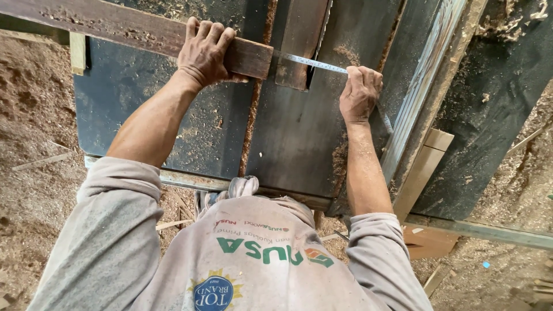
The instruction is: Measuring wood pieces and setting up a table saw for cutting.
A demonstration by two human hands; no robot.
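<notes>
The person wears a dusty pale grey long-sleeved shirt [253,253], its sleeves pushed up to the elbows, with green lettering and a round blue-and-yellow badge printed on the front.

1. Even, soft daylight fills the view; nothing is dim, and its source cannot be told.
2. Shadows are faint and short, with a thin one under the long dark brown wooden plank [138,31].
3. A pale sheen lies along the slanted grey metal rail [423,86], and the narrow steel measuring tape [314,63] glints mildly.
4. Focus is sharp at the centre.
5. Straight edges bow and lean outward toward the corners, a wide-lens distortion.
</notes>
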